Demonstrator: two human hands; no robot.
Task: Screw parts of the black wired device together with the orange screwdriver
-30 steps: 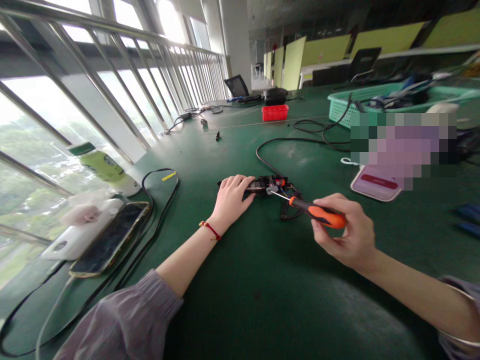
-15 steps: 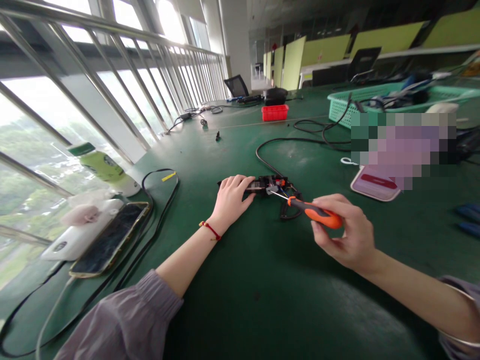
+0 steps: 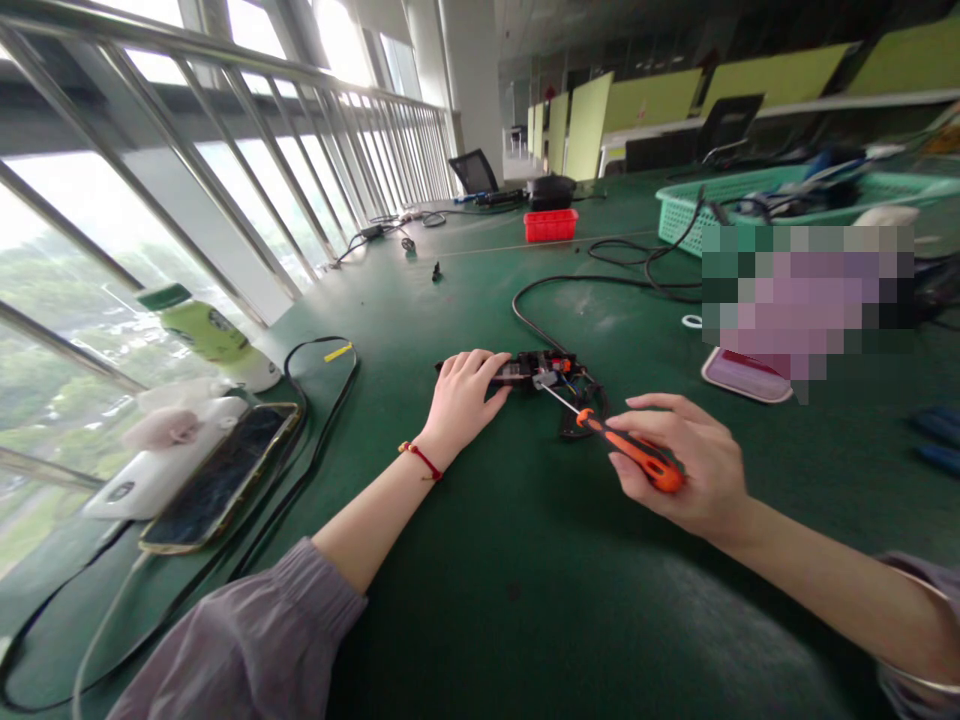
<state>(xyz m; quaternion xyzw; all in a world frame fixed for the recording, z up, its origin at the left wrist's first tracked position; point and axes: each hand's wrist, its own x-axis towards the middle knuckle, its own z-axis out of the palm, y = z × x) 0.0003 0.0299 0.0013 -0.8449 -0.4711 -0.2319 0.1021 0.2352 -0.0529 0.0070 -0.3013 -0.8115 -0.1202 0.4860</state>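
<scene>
My left hand (image 3: 466, 392) is closed over the left end of a black device (image 3: 536, 368) with its insides exposed, holding it against the green table. Coloured wires and a small grey part show at the device's right half, and a black cable runs from it. In my right hand (image 3: 686, 462) is a screwdriver (image 3: 643, 456) with an orange and black handle, gripped between thumb and fingers. Its thin shaft points up and left, the tip at the grey part; whether it sits in a screw is too small to tell.
A phone (image 3: 217, 480), a white object (image 3: 161, 470) and a green-capped bottle (image 3: 214, 340) lie at the left among cables. Further back are a red basket (image 3: 551, 226) and a green basket (image 3: 679, 220) of cables. Another phone (image 3: 742, 376) rests at right beside a blurred-out area.
The screwdriver's handle end has swung down and turned in my right hand, so the shaft slants more steeply. My left hand and the device have stayed put.
</scene>
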